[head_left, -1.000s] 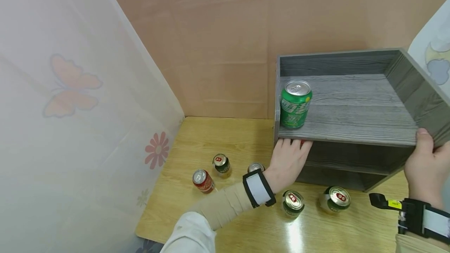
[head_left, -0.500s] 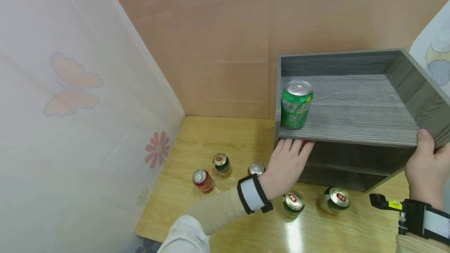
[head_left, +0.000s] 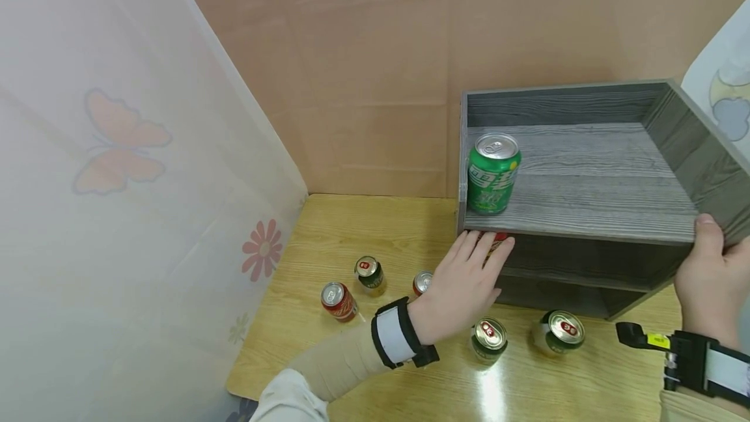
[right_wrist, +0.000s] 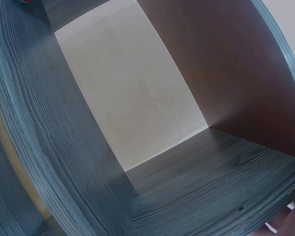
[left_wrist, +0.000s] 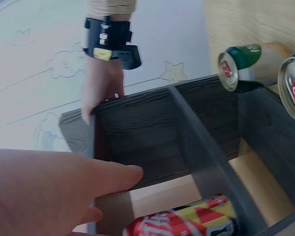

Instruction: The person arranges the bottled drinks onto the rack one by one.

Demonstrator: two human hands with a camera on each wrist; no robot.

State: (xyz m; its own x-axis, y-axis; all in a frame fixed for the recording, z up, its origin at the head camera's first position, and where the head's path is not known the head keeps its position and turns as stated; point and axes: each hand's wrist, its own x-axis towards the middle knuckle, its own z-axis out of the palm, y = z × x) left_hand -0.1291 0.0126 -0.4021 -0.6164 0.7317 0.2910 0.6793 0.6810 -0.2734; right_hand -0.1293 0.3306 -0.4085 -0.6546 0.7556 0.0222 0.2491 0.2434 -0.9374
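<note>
A grey wooden shelf unit [head_left: 592,168] stands at the right of the table. My left hand [head_left: 454,288] reaches to the front of its middle compartment, fingers straight, fingertips right at the shelf board's front edge. Just behind them, inside that compartment, is a red and yellow drink can [left_wrist: 187,219], mostly hidden from the head view. In the left wrist view the index finger stretches out above the can, apart from it. My right hand [head_left: 709,279] grips the unit's right side wall, thumb on the front edge. A green soda can [head_left: 493,181] stands upright on the top shelf, at its left end.
On the wooden table [head_left: 381,226] stand a red can [head_left: 338,303] and a green-gold can [head_left: 370,275] at the left. Another can [head_left: 422,282] is partly behind my left hand. Two green-gold cans [head_left: 489,338] [head_left: 561,332] stand before the unit.
My left hand has drawn back out of the middle compartment, toward the lower left, so more of the can inside shows. The right hand and the shelf unit stay put.
</note>
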